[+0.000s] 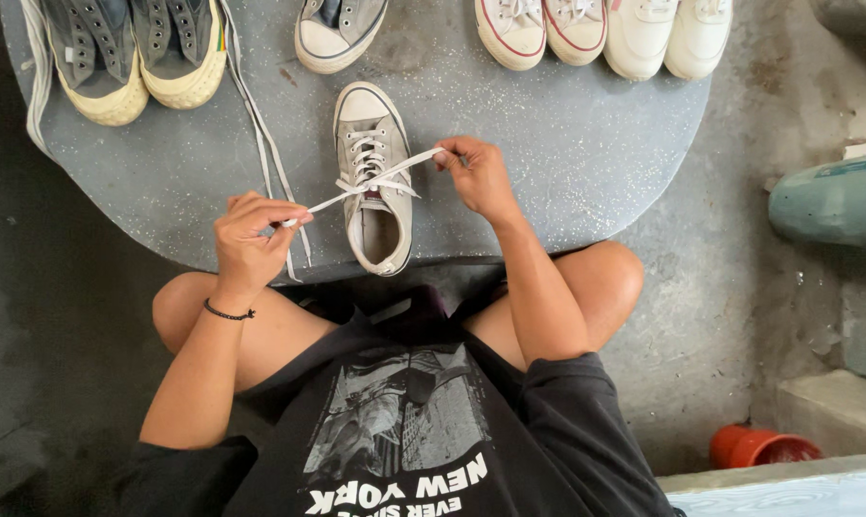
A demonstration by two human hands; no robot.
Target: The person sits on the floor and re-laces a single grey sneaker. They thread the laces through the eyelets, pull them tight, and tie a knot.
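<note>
View from above, read left to right. At far left a pair of dark grey sneakers point(134, 53) with yellowed soles stands at the table's point(567, 144) back edge, and a loose white lace point(261, 134) trails from them toward the near rim. The left hand point(249, 235), a black cord bracelet point(227, 313) at its wrist, has its grip pinched together on one end of a white shoelace point(380, 182). The lace runs taut, up and to the right, across the upper of a grey low-top sneaker point(374, 182) that lies in mid-table between the two hands, toe pointing away from the person. The right hand point(476, 174) has its grip closed on the other end of the same lace, just right of the shoe's eyelets. Behind the shoe stand a single grey sneaker point(337, 33), then a white pair with red trim point(540, 29), then a plain white pair point(667, 33). The table is a round, grey, speckled slab set low over a rough concrete floor point(739, 287); the person sits at it with bare knees against the rim. At right a pale green cylindrical vessel point(830, 201) lies on its side, contents not visible. An orange pot point(758, 446) sits at lower right, apparently empty, though its interior is only partly seen.
</note>
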